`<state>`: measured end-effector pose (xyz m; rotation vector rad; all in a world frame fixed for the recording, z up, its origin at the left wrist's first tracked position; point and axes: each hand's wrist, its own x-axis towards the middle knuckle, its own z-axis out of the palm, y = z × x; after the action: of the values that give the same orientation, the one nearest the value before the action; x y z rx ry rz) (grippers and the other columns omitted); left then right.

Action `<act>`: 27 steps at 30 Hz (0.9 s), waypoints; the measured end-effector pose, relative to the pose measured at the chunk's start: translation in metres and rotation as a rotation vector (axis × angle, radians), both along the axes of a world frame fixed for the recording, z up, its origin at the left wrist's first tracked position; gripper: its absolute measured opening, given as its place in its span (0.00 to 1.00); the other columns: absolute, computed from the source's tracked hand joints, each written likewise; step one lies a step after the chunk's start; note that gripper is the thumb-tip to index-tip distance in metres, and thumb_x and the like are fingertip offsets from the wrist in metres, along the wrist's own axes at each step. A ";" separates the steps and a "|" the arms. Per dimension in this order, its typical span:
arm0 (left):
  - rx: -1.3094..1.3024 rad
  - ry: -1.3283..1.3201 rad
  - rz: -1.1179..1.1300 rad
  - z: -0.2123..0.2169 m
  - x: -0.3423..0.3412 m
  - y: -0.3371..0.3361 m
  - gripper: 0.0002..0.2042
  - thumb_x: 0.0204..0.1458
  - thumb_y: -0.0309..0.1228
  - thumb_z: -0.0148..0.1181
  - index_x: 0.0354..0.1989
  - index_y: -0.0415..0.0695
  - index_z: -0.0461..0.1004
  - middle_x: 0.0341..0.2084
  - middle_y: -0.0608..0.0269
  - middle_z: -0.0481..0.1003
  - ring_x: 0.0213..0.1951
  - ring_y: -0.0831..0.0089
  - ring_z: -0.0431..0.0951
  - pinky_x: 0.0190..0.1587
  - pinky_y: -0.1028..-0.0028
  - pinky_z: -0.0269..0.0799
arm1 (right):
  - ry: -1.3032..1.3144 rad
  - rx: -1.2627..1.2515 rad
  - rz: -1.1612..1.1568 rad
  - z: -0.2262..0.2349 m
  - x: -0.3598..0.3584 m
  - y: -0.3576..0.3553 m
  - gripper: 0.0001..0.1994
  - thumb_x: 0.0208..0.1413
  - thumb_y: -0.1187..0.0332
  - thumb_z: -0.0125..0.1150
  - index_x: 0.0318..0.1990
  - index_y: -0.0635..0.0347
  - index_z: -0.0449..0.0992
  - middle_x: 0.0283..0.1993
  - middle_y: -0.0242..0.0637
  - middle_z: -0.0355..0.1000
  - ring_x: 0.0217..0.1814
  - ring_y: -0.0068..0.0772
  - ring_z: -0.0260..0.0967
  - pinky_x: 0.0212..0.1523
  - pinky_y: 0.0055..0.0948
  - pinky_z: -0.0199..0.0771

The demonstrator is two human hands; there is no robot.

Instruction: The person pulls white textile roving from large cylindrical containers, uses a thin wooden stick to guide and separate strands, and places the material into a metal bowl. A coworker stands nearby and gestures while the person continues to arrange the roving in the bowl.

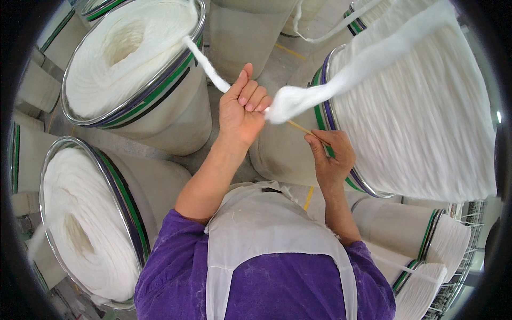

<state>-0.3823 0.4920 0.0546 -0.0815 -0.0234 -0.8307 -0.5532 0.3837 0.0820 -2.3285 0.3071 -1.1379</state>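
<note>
The left hand is closed around a white fibre strand; the right hand pinches a thin stick. A green-banded can stands far left.

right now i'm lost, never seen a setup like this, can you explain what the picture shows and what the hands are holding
There's no robot here: these are a person's own bare hands, seen from a camera worn on their head, looking down. Its fisheye lens bends straight edges.

The left hand is closed around a white fibre strand. The right hand pinches a thin stick; its far end is hidden at the fluffy white band beside the left hand.

There is no worktable between them; round cans with green and dark stripes stand around, several filled with white fibre. Below, you see the wearer's white apron and purple shirt.
</note>
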 end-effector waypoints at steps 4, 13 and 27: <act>-0.006 -0.076 -0.156 0.002 0.005 0.005 0.14 0.64 0.38 0.45 0.45 0.42 0.74 0.10 0.75 0.51 0.14 0.81 0.50 0.21 0.78 0.51 | -0.055 -0.104 0.018 0.000 -0.006 -0.006 0.09 0.38 0.74 0.75 0.29 0.57 0.80 0.27 0.33 0.71 0.28 0.29 0.68 0.26 0.26 0.65; -0.084 -0.134 -0.243 -0.015 0.018 0.015 0.23 0.64 0.49 0.39 0.41 0.43 0.77 0.08 0.75 0.47 0.12 0.80 0.47 0.19 0.77 0.49 | 0.059 0.049 0.061 0.001 -0.050 -0.015 0.10 0.39 0.75 0.74 0.30 0.60 0.78 0.31 0.37 0.72 0.33 0.31 0.69 0.32 0.25 0.68; 0.035 -0.232 -0.292 -0.008 0.014 0.029 0.21 0.64 0.46 0.41 0.38 0.45 0.77 0.06 0.76 0.48 0.11 0.81 0.48 0.17 0.78 0.48 | 0.434 0.149 0.358 0.047 -0.014 0.017 0.19 0.52 0.57 0.65 0.47 0.56 0.75 0.21 0.34 0.72 0.19 0.33 0.69 0.22 0.29 0.66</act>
<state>-0.3684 0.5210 0.0468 0.0463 -0.2196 -1.1285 -0.5672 0.4004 0.1285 -2.3546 0.1133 -0.4223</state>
